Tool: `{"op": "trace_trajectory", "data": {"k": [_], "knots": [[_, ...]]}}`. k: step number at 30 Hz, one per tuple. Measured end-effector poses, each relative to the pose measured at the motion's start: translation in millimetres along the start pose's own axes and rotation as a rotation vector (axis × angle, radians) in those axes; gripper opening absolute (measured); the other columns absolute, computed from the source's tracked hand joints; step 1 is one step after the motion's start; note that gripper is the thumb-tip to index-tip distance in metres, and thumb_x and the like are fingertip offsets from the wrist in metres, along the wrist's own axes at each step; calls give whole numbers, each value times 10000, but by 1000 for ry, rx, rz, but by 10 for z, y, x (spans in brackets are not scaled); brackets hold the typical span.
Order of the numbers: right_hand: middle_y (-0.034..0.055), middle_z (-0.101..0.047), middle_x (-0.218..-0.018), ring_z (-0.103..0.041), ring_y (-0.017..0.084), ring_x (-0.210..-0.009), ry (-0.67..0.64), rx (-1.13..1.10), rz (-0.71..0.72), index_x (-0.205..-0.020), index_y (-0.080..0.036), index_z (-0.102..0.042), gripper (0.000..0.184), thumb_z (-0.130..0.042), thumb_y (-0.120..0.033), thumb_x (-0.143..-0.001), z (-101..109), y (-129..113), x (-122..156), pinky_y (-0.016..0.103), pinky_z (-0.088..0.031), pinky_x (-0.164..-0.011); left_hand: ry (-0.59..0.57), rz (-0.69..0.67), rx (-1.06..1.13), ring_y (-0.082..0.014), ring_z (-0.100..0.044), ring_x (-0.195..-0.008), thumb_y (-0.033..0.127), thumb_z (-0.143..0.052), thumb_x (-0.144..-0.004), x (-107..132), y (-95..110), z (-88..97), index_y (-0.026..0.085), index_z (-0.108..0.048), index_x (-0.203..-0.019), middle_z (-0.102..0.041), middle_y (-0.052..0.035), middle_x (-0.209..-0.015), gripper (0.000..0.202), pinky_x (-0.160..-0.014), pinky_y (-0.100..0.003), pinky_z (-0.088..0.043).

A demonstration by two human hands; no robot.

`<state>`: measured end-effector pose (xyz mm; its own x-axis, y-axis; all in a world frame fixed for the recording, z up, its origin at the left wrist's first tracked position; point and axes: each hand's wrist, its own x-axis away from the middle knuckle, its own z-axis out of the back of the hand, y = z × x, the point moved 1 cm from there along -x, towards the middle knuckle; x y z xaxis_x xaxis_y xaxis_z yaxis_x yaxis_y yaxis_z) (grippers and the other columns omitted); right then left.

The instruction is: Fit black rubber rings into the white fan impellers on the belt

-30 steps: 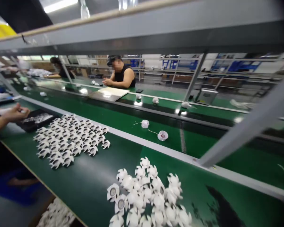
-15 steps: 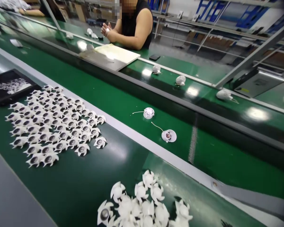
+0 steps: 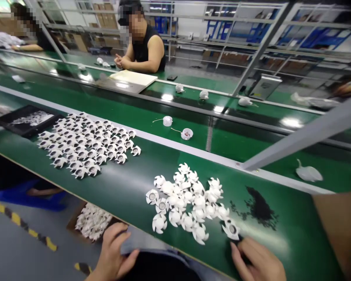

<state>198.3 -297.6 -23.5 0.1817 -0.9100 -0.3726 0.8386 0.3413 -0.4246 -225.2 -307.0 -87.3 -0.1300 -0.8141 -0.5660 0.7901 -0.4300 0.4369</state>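
Head view: a loose heap of white plastic fan-shaped pieces (image 3: 184, 207) lies on a green tabletop (image 3: 119, 197), and the person's right hand (image 3: 259, 261) sits just below the heap's lower right edge. Its grip is spread, with the fingers loosely apart and pinching nothing that shows. Its fingertips are just beside a single white fan-shaped piece with a dark round centre (image 3: 231, 229) at the rim of the heap, though whether they touch it cannot be told. The left hand (image 3: 112, 249) is below the heap's lower left side, against a grey cloth fold (image 3: 137, 244) at the tabletop's near edge; whether its grip is spread or closed cannot be told. Left of the heap, a second group of white fan-shaped pieces (image 3: 87, 146) lies in close rows, with a black tray (image 3: 26, 121) beyond them. Right of the heap are scattered black granules (image 3: 259, 207). Below the heap, a cardboard box of white pieces (image 3: 92, 222) sits on the floor. Beyond the heap, across a grey rail, two small white round cups with thin wires (image 3: 167, 121) lie on a second green belt, and farther still a co-worker in a black sleeveless top (image 3: 144, 52) sits with clasped hands.
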Motion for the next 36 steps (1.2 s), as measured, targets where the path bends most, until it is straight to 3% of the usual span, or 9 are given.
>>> {"op": "trace_trajectory", "data": {"k": [2, 4, 7, 10, 15, 19, 23, 30, 36], "knots": [[-3, -531, -630, -503, 111, -519, 57, -22, 3, -750, -212, -619, 140, -616, -272, -876, 1, 39, -17, 232, -434, -519, -24, -174, -30, -330, -550, -1131, 231, -723, -747, -254, 200, 44, 242, -522, -1200, -524, -133, -1244, 496, -974, -523, -471], [0, -571, -690, -513, 105, -531, 175, -20, -105, -894, -201, -641, 86, -599, -276, -899, 10, 82, -28, 227, -445, -532, -90, -277, -35, -368, -480, -1233, 280, -671, -809, -585, 356, 28, 221, -487, -1277, -449, -175, -1351, 506, -1037, -581, -399], [19, -620, -768, -561, 113, -573, 381, -43, -341, -996, -180, -645, 158, -588, -304, -917, 24, 153, -33, 227, -472, -552, -230, -311, -69, -407, -380, -1340, 399, -581, -887, -1052, 448, -66, 210, -412, -1401, -355, -197, -1475, 573, -1081, -612, -334], [44, -649, -852, -601, 127, -633, 424, -140, -428, -944, -179, -661, 161, -588, -321, -921, 22, 199, -42, 243, -497, -596, -429, -299, -155, -398, -290, -1417, 425, -545, -925, -1331, 442, -177, 245, -324, -1484, -284, -164, -1560, 628, -1098, -583, -336], [47, -657, -918, -545, 120, -598, 342, -144, -386, -914, -191, -681, 168, -567, -313, -936, 50, 230, -138, 274, -471, -608, -570, -253, -181, -360, -252, -1450, 439, -502, -962, -1447, 430, -292, 282, -284, -1509, -234, -129, -1599, 610, -1125, -560, -322], [60, -670, -938, -603, 192, -831, 191, 67, -256, -946, -192, -696, 166, -550, -272, -946, 103, 318, -310, 321, -452, -760, -467, -179, -14, -341, -309, -1423, 459, -459, -973, -1521, 388, -312, 242, -294, -1496, -303, -149, -1559, 590, -1145, -545, -297], [57, -670, -910, -578, 199, -834, -17, 166, -140, -925, -192, -708, 196, -520, -235, -961, 148, 408, -478, 335, -397, -760, -383, -11, 177, -253, -417, -1357, 335, -336, -1023, -1711, 232, -296, 253, -459, -1391, -479, -85, -1451, 396, -1161, -460, -297], [62, -649, -829, -556, 202, -764, -206, 281, -99, -861, -176, -714, 247, -485, -192, -950, 181, 366, -693, 334, -350, -692, -565, -13, 197, -213, -560, -1144, 328, -516, -982, -2166, -70, -378, 263, -651, -1172, -664, -34, -1200, 242, -1016, -381, -428], [68, -647, -798, -587, 218, -749, -296, 406, -193, -785, -180, -704, 219, -524, -158, -909, 148, 281, -815, 337, -353, -658, -810, -101, 219, -215, -543, -1176, 384, -580, -952, -2460, -195, -397, 334, -604, -1280, -629, -18, -1257, 333, -1030, -378, -423]]}}
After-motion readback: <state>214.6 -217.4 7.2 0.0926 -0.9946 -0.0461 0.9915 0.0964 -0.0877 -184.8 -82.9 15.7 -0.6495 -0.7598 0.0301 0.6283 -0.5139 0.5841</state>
